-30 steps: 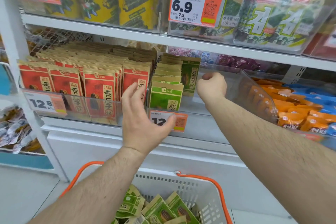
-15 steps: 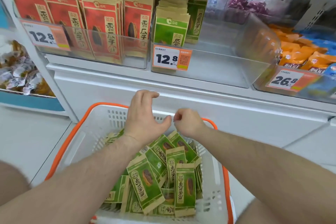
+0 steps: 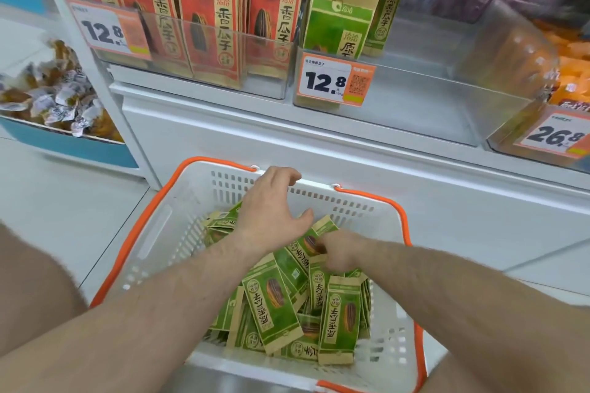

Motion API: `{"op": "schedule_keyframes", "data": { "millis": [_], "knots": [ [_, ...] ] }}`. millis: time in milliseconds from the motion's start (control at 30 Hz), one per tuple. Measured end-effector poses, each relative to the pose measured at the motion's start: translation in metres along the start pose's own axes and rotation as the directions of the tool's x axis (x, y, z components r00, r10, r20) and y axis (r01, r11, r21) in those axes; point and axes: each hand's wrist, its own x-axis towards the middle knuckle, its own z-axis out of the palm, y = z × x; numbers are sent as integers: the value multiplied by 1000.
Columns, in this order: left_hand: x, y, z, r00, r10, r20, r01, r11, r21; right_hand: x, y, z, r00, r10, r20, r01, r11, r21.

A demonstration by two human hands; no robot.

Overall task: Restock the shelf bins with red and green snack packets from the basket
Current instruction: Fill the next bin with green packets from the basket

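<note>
Both hands have come down from the shelf bins into the basket (image 3: 178,233). The right hand (image 3: 340,252) now digs its curled fingers among the green packets (image 3: 271,300), while the left hand (image 3: 271,210) hovers spread above them.

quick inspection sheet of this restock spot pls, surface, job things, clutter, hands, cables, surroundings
surface: white shelf with clear bins; pale floor below.
job's things: green packets heaped in white basket; green bin mostly bare, few packets at its left; red bin packed.
clutter: nothing seen.
hands: left hand open above the heap; right hand curled on a green packet.
cables: nothing seen.
surroundings: 12.8 price tag; orange snacks right; wrapped sweets left.
</note>
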Motion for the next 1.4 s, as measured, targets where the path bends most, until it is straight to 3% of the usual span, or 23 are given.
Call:
{"op": "schedule_keyframes", "data": {
  "millis": [100, 167, 200, 233, 300, 367, 400, 467, 533, 600, 700, 767, 833, 900, 1000, 1133, 1200, 1400],
  "knots": [
    [1, -4, 1, 997, -61, 53, 61, 998, 2, 0, -4, 5, 999, -28, -17, 24, 986, -168],
    [4, -8, 0, 964, -188, 187, 193, 981, -8, -4, -7, -7, 998, -32, -48, 23, 982, -186],
    [7, -10, -2, 917, -262, 300, 282, 959, -24, -9, -9, -18, 997, -39, -70, 27, 985, -171],
    [8, -12, -3, 842, -307, 443, 365, 930, -48, -14, -11, -31, 994, -51, -97, 37, 988, -148],
    [5, -16, -5, 600, -302, 741, 501, 864, -53, -25, -11, -59, 984, -82, -160, 70, 995, -76],
    [-3, -17, -4, 369, -269, 890, 577, 817, 7, -37, -9, -81, 972, -80, -221, 96, 994, 60],
    [-7, -17, -2, 316, -261, 912, 601, 799, 21, -42, -7, -88, 968, -51, -247, 101, 976, 194],
    [-15, -19, 2, 289, -243, 926, 673, 740, -16, -49, -4, -93, 967, 11, -256, 130, 840, 527],
    [-20, -20, 4, 329, -196, 924, 780, 608, -149, -56, -4, -93, 964, 41, -265, 181, 630, 755],
    [-22, -17, 6, 456, -178, 872, 839, 413, -355, -59, -6, -88, 963, 61, -263, 215, 414, 885],
    [-20, -14, 10, 659, -302, 688, 741, 106, -663, -63, -8, -78, 971, 58, -233, 222, 154, 963],
    [-15, -12, 9, 699, -396, 596, 623, -72, -779, -62, -8, -69, 979, 30, -203, 199, 100, 975],
    [-11, -9, 4, 714, -452, 535, 542, -126, -831, -65, -8, -62, 986, -4, -169, 168, 142, 976],
    [-7, -6, -4, 739, -466, 487, 521, -64, -851, -67, -7, -59, 987, -9, -160, 158, 233, 960],
    [0, -6, -14, 808, -443, 388, 515, 211, -831, -74, -5, -65, 972, 68, -226, 186, 368, 911],
    [10, -3, -30, 894, -346, 286, 441, 560, -702, -78, 0, -76, 912, 168, -374, 309, 320, 896],
    [13, 3, -35, 916, -279, 287, 400, 643, -653, -84, 0, -83, 901, 133, -413, 361, 297, 884],
    [26, 17, -45, 937, -206, 282, 336, 750, -569, -95, -5, -91, 877, 80, -473, 455, 175, 873]
  ]
}}
